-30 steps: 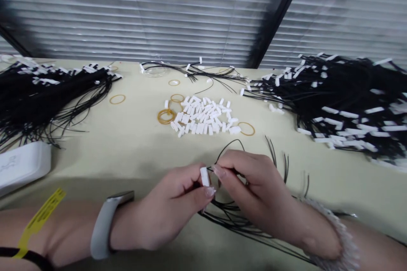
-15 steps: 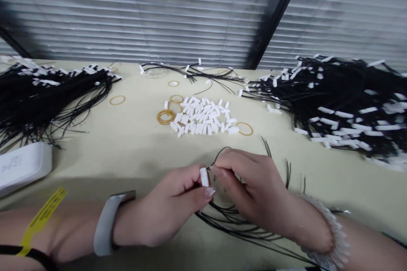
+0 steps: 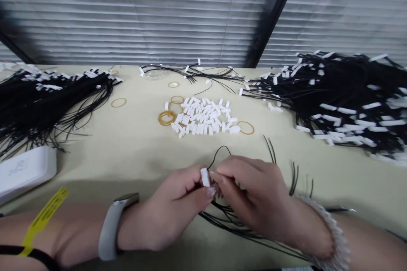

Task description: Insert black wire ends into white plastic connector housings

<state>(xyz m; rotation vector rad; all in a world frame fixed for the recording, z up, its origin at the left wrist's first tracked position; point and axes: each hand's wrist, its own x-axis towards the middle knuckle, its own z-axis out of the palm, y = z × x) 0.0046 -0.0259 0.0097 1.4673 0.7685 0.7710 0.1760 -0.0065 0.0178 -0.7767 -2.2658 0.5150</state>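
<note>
Closed window blinds (image 3: 178,12) fill the top of the frame above your pale yellow-green table (image 3: 127,144). At right sprawls the biggest heap of black cords with white tags (image 3: 343,93); a second black cord bundle (image 3: 44,97) lies at left, and a thin spread of cords (image 3: 193,72) sits at top centre. Below that rests the pile of loose white clips (image 3: 203,119), with tan rubber bands (image 3: 165,117) beside it, and a white case (image 3: 25,169) at the left edge. Low in the centre your hands meet: your left hand (image 3: 171,211) pinches a white clip (image 3: 205,176) upright, while your right hand (image 3: 254,199) grips a black cord (image 3: 219,152) touching that clip, more cords trailing beneath.
</note>
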